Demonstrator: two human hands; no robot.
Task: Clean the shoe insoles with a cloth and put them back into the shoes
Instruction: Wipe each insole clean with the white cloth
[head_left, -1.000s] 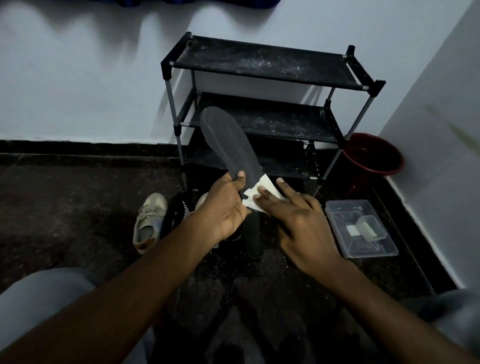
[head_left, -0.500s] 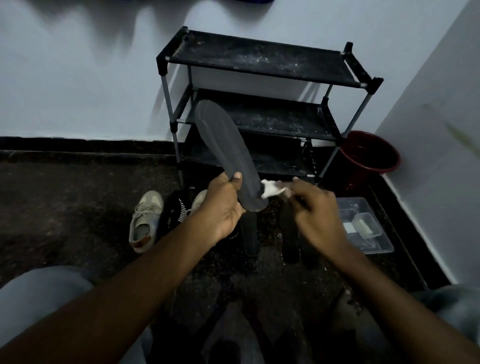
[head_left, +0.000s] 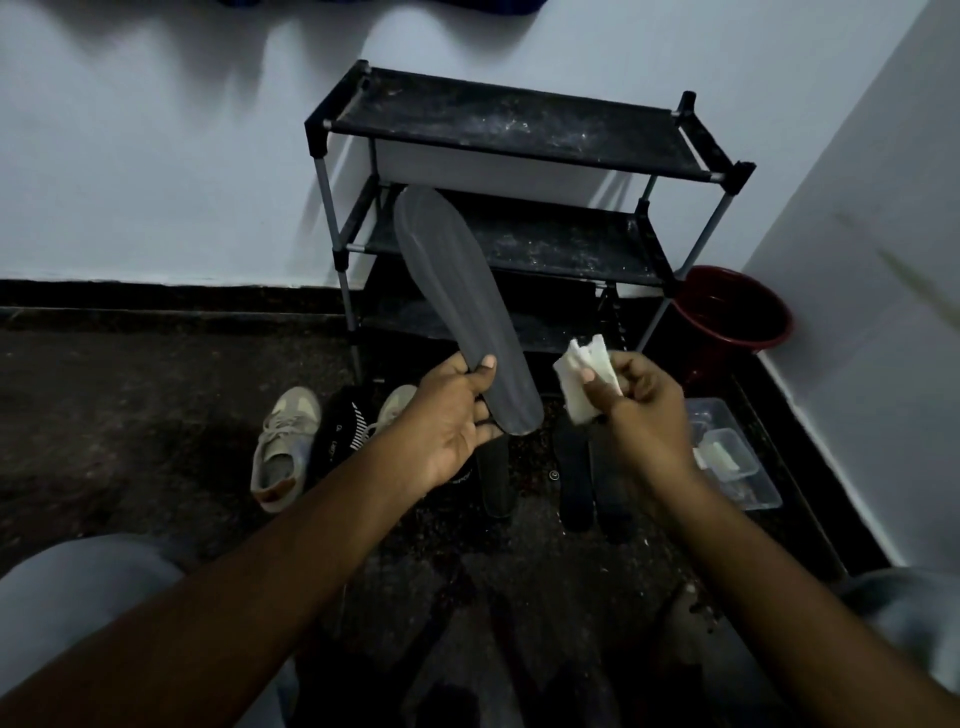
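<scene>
Insole (head_left: 457, 291) and cloth (head_left: 582, 382) are held apart, with a clear gap between them. The left hand (head_left: 452, 415) grips the grey insole near its lower end, thumb pressed on the facing side and fingers curled behind. From that grip the long axis runs up and away, leaning to the left, so the broad far end stands in front of the shoe rack (head_left: 509, 130).

The right hand (head_left: 644, 410) pinches the bunched white cloth between thumb and fingers, just to the right of the insole's lower end and about level with the left thumb. The gripped end is therefore the part nearest the cloth, while the rest of the surface lies up and to the left of it.

A likely next wipe means carrying the cloth leftward onto the facing side and running it along that slanted axis, away from the left thumb.

Three more dark insoles (head_left: 574, 478) lie flat on the floor below the hands. A beige shoe (head_left: 283, 447) sits on the floor left of the left wrist, well below the raised insole.
</scene>
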